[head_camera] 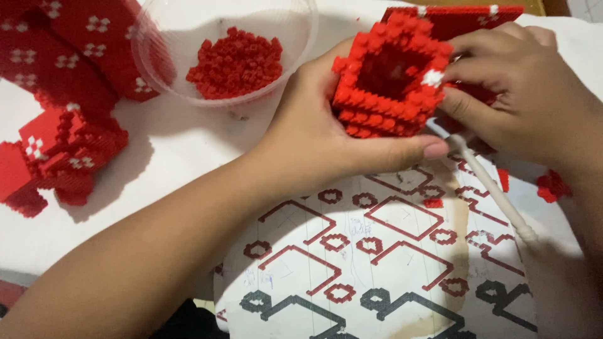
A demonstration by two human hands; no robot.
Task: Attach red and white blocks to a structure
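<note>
My left hand [326, 125] grips a hollow red block piece [389, 75] built of tiny bricks, holding it from below and the left side. My right hand [521, 88] rests against the piece's right side, fingers pressed near a single white brick [433, 78], and holds a thin white tool [490, 182] that slants down to the right. Both hands hover above a paper sheet [377, 251] printed with red and black diagram shapes.
A clear plastic bowl [295, 25] with several loose red bricks [235, 63] stands at the back. Larger red built sections with white flower patterns [63, 56] lie at the left. A flat red panel [465, 16] lies behind the hands. Loose red bits [551, 186] sit at right.
</note>
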